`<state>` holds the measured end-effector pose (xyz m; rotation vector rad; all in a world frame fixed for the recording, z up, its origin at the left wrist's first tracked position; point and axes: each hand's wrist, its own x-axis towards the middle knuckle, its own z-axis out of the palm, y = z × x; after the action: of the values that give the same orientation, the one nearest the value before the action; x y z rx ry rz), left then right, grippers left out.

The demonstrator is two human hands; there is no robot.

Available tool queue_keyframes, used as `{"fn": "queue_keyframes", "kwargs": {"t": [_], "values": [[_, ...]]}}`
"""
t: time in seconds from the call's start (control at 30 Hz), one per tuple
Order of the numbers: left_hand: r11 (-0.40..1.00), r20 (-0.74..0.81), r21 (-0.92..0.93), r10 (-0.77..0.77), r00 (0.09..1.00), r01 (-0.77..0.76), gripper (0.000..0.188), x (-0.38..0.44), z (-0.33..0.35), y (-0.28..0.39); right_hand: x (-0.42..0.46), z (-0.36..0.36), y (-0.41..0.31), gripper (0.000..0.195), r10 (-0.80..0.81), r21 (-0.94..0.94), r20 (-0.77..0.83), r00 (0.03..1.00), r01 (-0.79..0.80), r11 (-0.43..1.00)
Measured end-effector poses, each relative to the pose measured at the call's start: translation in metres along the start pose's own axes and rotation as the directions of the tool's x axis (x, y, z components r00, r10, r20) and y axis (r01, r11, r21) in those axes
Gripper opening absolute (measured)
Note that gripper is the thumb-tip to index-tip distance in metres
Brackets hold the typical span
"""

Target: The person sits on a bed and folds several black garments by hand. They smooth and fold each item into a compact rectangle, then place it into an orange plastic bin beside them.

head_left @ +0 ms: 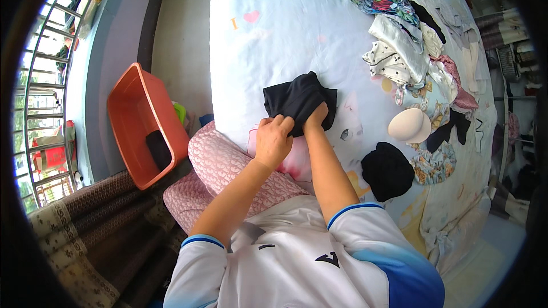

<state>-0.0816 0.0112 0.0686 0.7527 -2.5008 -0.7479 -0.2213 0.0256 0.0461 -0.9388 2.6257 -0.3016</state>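
A black cloth garment (295, 94) lies bunched on the light blue bedsheet (274, 51) in front of me. My left hand (274, 137) grips its near edge with bent fingers. My right hand (317, 115) reaches under or into a fold of the same garment, and its fingers are hidden by the cloth. To the right lies another black garment (387, 171), bundled up. Beyond it rests a beige moulded cup (409, 125), beside a patterned, gathered cloth (434, 163).
An orange plastic tub (147, 90) with a black cloth (158, 149) inside stands left of the bed. Mixed clothes (396, 60) are heaped on the bed's right side. A barred window (49, 81) is at the far left, above a patterned curtain (98, 218).
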Motion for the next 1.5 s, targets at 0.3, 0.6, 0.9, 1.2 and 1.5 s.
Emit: {"fn": "queue_keyframes", "kwargs": {"t": [0.3, 0.6, 0.9, 1.2, 1.5], "values": [[0.944, 0.005, -0.153, -0.293, 0.956, 0.291, 0.023, 0.027, -0.004, -0.021, -0.081, -0.006, 0.048, 0.036, -0.435, 0.249, -0.375, 0.819, 0.541, 0.803], [0.997, -0.090, -0.060, 0.039, 0.995, -0.044, 0.023, 0.024, -0.004, -0.006, -0.034, 0.011, 0.030, 0.030, -0.514, 0.267, 0.155, 0.844, 0.465, 0.844], [0.986, -0.039, -0.039, -0.166, 0.985, 0.164, 0.023, 0.004, -0.004, -0.020, -0.018, 0.024, 0.028, 0.035, -0.686, 0.169, -0.129, 0.716, 0.697, 0.696], [0.991, -0.056, 0.088, -0.092, 0.994, 0.097, 0.019, 0.005, -0.004, -0.014, -0.016, 0.015, 0.020, 0.041, -0.530, 0.404, -0.102, 0.842, 0.522, 0.751], [0.983, 0.036, 0.128, -0.140, 0.989, 0.134, 0.022, 0.009, 0.013, -0.031, 0.004, 0.043, 0.035, 0.049, -0.344, 0.175, -0.244, 0.907, 0.390, 0.904]]}}
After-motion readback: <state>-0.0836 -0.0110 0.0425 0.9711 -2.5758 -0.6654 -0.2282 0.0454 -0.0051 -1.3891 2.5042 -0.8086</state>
